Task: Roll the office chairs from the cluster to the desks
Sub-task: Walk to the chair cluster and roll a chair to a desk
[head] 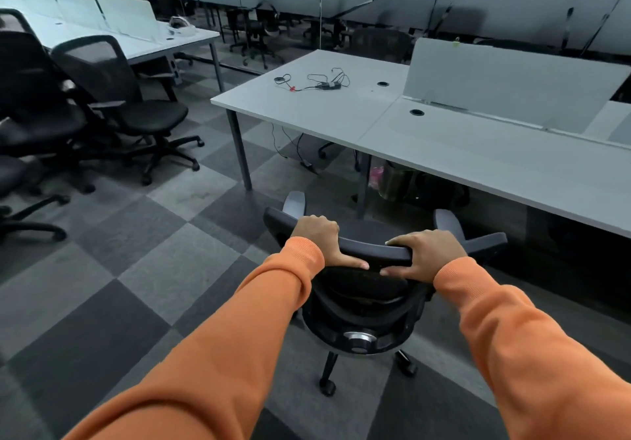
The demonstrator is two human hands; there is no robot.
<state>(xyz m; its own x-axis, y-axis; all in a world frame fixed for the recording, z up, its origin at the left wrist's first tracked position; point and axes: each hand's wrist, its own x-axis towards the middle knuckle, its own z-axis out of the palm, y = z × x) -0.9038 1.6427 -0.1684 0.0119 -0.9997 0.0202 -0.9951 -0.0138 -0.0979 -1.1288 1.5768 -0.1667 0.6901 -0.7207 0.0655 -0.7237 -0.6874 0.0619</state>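
The left hand (pixel 319 240) and right hand (pixel 425 253) both grip the top edge of the black mesh-backed office chair (pixel 362 306), which stands on checkered carpet just before the long white bench (pixel 444 146).

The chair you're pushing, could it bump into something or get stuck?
1. The chair points at a desk leg; pushed straight on, it might knock it.
2. Its armrests may catch the desk edge instead of sliding under.
3. Loose cables hang to the floor beneath the desk; a wheel could snag them.
The left hand and right hand both grip the backrest top, so steering looks possible.
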